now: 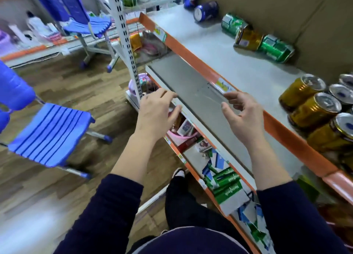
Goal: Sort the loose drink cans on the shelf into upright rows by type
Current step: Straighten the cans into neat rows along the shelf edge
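The left hand (pixel 156 110) and right hand (pixel 242 116) are held before the shelf (pixel 229 66), the grip of each apart and empty. Four loose cans are seen on their sides at the back: a blue can (pixel 206 10), a green can (pixel 232 24), a gold can (pixel 249 38) and a second green can (pixel 276 50). The gold can is best gripped round its middle, stood upright and set beside the upright gold row (pixel 315 110).

a wooden plank floor (pixel 63 85) is stretching under a near blue chair (pixel 51 135) and a far blue chair (pixel 89 25); a white slotted post (pixel 127 43) is rising just beside the far one, and a brown cardboard wall (pixel 286 10) is closing off the right.
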Demonstrator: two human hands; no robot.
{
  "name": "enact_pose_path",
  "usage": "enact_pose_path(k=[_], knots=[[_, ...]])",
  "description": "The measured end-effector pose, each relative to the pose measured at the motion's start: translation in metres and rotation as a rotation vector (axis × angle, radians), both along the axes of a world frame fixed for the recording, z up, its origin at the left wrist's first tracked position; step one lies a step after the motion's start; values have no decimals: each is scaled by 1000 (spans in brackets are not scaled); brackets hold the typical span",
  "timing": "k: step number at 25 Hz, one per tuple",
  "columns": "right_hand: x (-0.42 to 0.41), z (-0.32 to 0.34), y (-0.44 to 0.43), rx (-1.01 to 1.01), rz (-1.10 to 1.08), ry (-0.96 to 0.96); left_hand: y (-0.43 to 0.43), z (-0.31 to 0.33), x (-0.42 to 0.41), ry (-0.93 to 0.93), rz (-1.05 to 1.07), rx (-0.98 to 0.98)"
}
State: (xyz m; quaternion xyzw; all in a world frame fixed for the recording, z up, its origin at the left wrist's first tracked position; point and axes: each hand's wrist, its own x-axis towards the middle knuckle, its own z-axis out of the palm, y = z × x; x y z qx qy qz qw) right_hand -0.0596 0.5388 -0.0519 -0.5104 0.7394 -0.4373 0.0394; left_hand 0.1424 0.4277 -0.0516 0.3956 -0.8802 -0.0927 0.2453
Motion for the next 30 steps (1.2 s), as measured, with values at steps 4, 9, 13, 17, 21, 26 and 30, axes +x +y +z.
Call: enact_pose_path(k=[4,9,13,17,21,26,30], knots=[[-34,1,-88,-69,7,2,-87,4,-35,2,-6,-13],[-94,10,-180,-62,-36,-47,-183,22,-97,21,-34,0],[-126,14,-245,8,-24,-51,-241,22,-128,23,-30,38],[-143,15,-300,69,-1,-38,-293,19,-140,42,-20,75],[-160,16,-364,61,19,10,-357,18,-156,74,-39,86],[-183,16,-453,160,-26,25,-441,21,-183,83,-100,112],[-194,0,-508,467,-150,231,-504,25,-206,70,-197,137]])
